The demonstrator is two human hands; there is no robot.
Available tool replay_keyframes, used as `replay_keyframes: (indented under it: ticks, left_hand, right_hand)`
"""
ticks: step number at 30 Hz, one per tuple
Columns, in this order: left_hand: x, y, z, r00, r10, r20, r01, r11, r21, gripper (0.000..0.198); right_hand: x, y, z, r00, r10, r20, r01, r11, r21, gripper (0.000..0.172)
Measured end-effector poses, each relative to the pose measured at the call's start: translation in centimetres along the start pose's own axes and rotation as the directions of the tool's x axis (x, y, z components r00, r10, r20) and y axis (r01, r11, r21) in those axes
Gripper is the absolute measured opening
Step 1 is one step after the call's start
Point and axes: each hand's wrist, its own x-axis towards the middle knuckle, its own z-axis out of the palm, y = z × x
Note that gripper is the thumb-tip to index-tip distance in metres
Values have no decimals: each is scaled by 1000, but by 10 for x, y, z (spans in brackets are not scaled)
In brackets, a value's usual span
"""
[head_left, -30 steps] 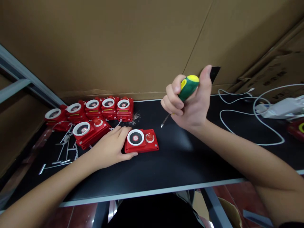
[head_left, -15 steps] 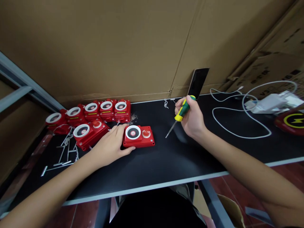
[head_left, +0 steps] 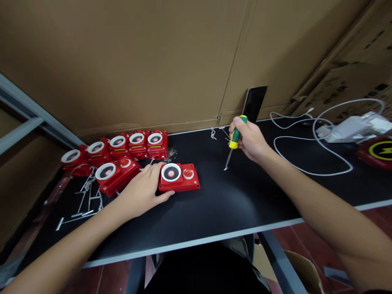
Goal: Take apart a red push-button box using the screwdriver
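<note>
My left hand (head_left: pixel 150 183) grips the left end of a red alarm box (head_left: pixel 192 184), which lies flat on the black table. A white-ringed round sounder and a small red dome sit on its face. Farther right, my right hand (head_left: pixel 251 141) is closed around the green and yellow handle of a screwdriver (head_left: pixel 235 136). The shaft slants down to the left, its tip close to the tabletop and apart from the box. A small whitish bit shows at the tip; I cannot tell what it is. Another red alarm box (head_left: pixel 118 176) rests just left of my left hand.
Several more red alarm boxes (head_left: pixel 137 143) stand in a row at the back left. Metal T-shaped rods (head_left: pixel 82 200) lie before them. A phone (head_left: pixel 255 102) leans on the cardboard wall (head_left: pixel 171 61). A white cable (head_left: pixel 306 171) loops at the right near a white charger (head_left: pixel 339 130).
The screwdriver has turned steeper in my right hand, and its tip has moved right and slightly back. My left hand and the alarm box have stayed in place.
</note>
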Motion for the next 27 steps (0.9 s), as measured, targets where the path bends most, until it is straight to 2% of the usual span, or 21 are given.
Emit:
replay_keyframes:
  ticks: [3,6,9,11,12,14,16,17,19,22,24,27]
  left_hand:
    - [1,1,-1,1000,-12,8,12,1000,2,67]
    - [1,2,-2,999,-32,15,32,999,9,70]
    - [2,2,-3,998,-61,22,60,998,9,73]
    - [2,2,-3,997,-75,30,75,997,1,74]
    - [2,3,-3,996,-80,35,80,997,-2,75]
    - [3,3,-3,995,-88,43,88,996,0,76]
    - [3,4,-3,995,-89,48,89,996,6,76]
    - [4,4,-4,995,-84,50,84,996,6,75]
    - [4,4,-4,997,-65,47,65,998,-4,72]
    - [4,3,-4,998,-49,42,50,999,-21,68]
    - [4,3,-5,998,-56,43,57,998,-21,68]
    - [4,2,-5,997,-62,44,63,998,-21,69]
  right_hand:
    - [3,9,-1,1000,18,2,-18,998,-57,91]
    - [4,7,-2,1000,-9,-24,7,996,-89,90]
    - [4,-8,-14,994,-109,-25,104,985,-138,87]
    - [3,-23,-31,991,-115,70,131,940,-315,79]
    - [3,-30,-42,988,-62,143,126,863,-489,74]
    - [2,-42,-61,955,102,279,170,582,-795,59]
    - [3,-47,-76,895,331,298,188,327,-926,39]
    - [4,-48,-80,862,426,275,181,248,-952,33]
    - [5,-47,-83,803,554,220,151,169,-974,27]
    - [6,-42,-79,750,634,191,140,130,-982,19]
    - [6,-39,-75,739,649,182,141,115,-983,15]
    - [6,-35,-70,756,627,188,147,117,-982,14]
